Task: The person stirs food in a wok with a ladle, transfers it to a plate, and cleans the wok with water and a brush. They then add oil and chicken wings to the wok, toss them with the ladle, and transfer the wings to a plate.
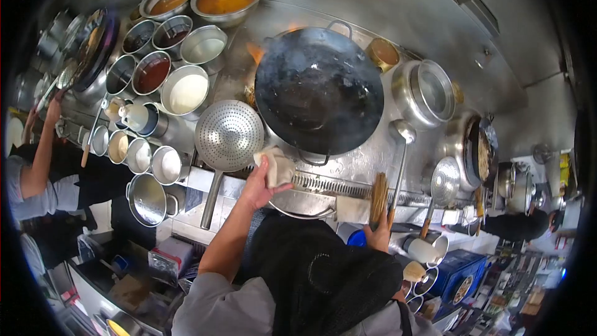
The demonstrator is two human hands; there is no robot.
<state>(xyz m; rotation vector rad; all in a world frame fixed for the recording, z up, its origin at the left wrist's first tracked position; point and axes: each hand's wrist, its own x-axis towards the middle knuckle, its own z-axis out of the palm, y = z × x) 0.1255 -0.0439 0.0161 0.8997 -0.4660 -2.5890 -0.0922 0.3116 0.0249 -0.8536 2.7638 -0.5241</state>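
My left hand [256, 186] is closed on a folded beige cloth [278, 167], just below the near handle of a large black wok [318, 93]. The wok sits on the burner, its dark inside glossy and smoking, with flame showing at its left edge. Down at the front edge of the stove, my right hand [377, 236] is closed round the lower end of a bamboo wok brush [378, 196], bristles up. A ladle [403, 131] lies on the steel top. Its wooden handle end reaches the fingers of that hand; I cannot tell whether they grip it too.
A perforated strainer [229, 135] lies left of the wok. Beyond it stand several metal pots of sauces and powders, including a white one [188, 90]. Stacked pans [423, 96] and a skimmer [445, 182] are on the right. Another person's arm [42, 149] works at far left.
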